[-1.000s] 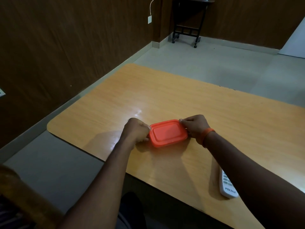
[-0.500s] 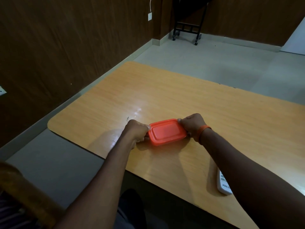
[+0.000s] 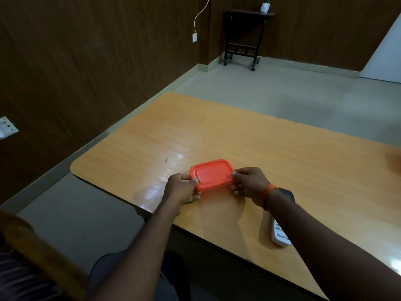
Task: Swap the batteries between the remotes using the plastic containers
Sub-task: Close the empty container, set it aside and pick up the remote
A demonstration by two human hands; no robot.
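An orange plastic container (image 3: pixel 211 174) with its lid on sits on the wooden table (image 3: pixel 260 148), near the front edge. My left hand (image 3: pixel 181 187) grips its left end, thumb on the lid's rim. My right hand (image 3: pixel 249 183) grips its right end, with an orange band on the wrist. A white remote (image 3: pixel 280 234) marked VOLTAS lies near the front edge, partly hidden under my right forearm. A dark object (image 3: pixel 286 193) shows just behind my right wrist; I cannot tell what it is.
A wooden chair arm (image 3: pixel 43 257) is at the lower left. The table's left corner is rounded, with grey floor beyond. A dark wheeled side table (image 3: pixel 245 35) stands against the far wall.
The view has tilted up, so the hands and container sit lower in frame. Both hands have kept their grip on the container's ends. A dark object now shows behind my right wrist.
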